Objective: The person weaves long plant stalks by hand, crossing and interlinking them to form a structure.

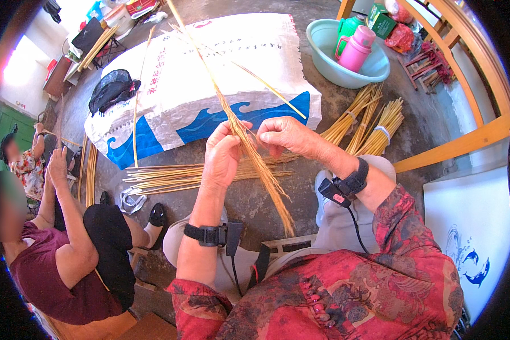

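Observation:
My left hand [222, 148] is closed around a long straw-coloured reed stalk [211, 76] with a feathery, frayed plume [269, 184]. The stalk slants away to the far upper left, and the plume hangs down toward my lap. Just right of it, my right hand [289, 137] has its fingers curled in a pinch close to the plume; whatever they hold is too small to tell. Beneath my hands, a row of loose stalks [167, 178] lies on the floor. A white woven sack [238, 62] with blue wave prints spreads out beyond, with a few single stalks across it.
Tied stalk bundles [386, 126] lie at right, near a pale blue basin [317, 59] holding a pink thermos [357, 48] and a green one. A black bag [112, 90] rests on the sack. Co-workers sit at left, one in a maroon top [68, 272]. A wooden frame [453, 144] stands right.

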